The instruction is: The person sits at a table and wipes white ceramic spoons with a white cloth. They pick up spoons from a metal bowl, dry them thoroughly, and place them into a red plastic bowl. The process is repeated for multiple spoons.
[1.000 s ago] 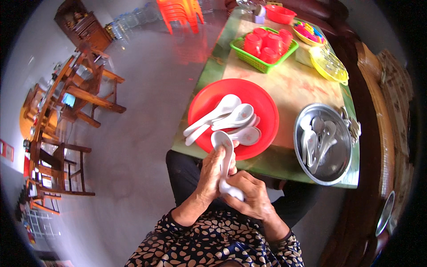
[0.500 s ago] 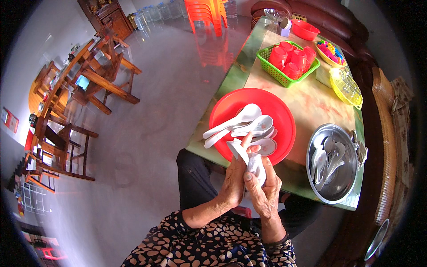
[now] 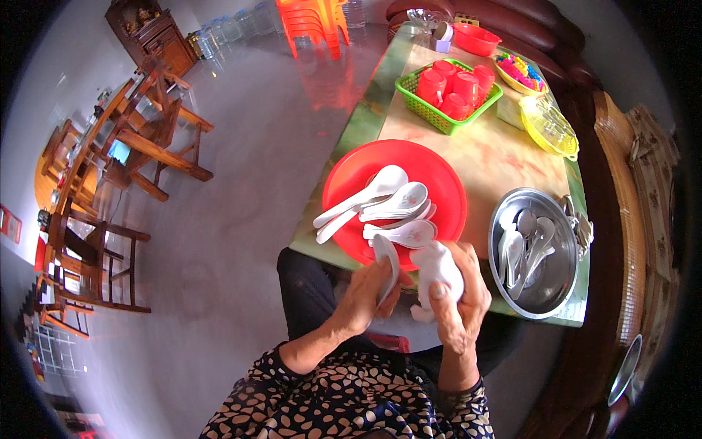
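Bunched white cloth (image 3: 433,265) shifted away from smooth, curved spoon (image 3: 388,257) | left fingers (image 3: 374,277) clamped on spoon | right fingers (image 3: 472,274) clamped on cloth

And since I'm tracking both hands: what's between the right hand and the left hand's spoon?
In the head view, a white cloth, gripped by the right hand, lies between it and the spoon.

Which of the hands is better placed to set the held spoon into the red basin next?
Probably the left hand: it grips the white spoon close by the red basin, while the right hand is occupied with a white cloth.
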`<state>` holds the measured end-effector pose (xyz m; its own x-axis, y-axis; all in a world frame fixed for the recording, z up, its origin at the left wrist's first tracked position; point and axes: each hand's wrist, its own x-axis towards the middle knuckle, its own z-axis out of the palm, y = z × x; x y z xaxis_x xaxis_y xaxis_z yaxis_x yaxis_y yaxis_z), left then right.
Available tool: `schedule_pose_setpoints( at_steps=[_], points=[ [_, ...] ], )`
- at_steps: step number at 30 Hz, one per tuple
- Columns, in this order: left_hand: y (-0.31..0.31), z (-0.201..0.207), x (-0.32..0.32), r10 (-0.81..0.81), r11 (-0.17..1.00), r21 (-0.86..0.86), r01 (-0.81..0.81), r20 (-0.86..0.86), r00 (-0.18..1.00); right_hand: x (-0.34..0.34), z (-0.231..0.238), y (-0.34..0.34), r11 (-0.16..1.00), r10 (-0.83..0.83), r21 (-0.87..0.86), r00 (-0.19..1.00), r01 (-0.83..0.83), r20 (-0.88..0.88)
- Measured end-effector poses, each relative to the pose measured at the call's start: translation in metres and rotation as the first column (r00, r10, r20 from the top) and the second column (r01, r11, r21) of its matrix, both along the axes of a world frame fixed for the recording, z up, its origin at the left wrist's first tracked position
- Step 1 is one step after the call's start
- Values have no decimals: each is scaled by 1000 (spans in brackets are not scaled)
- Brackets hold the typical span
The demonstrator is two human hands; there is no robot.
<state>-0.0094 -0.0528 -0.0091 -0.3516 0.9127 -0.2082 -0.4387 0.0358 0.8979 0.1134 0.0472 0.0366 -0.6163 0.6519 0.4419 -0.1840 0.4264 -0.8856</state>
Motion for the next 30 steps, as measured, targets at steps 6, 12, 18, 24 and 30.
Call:
schedule_pose_setpoints(
  at_steps=[6,12,18,24,30],
  points=[
    [2,-13,17,18,988,152,10,-179,984,-25,-13,0,989,92,121,995,-87,-35],
    [4,-27,19,94,990,132,-43,-404,910,-24,-17,-17,975,11,-221,995,11,96],
    [14,-14,21,179,980,177,-91,-587,789,-24,-25,-21,999,-45,23,998,44,40],
    [17,-16,23,287,956,228,-183,-600,747,-19,-30,-36,989,-111,106,993,106,44],
    [17,-2,22,370,919,236,-316,-237,898,-13,-46,-43,999,-33,-16,999,33,17]
  ],
)
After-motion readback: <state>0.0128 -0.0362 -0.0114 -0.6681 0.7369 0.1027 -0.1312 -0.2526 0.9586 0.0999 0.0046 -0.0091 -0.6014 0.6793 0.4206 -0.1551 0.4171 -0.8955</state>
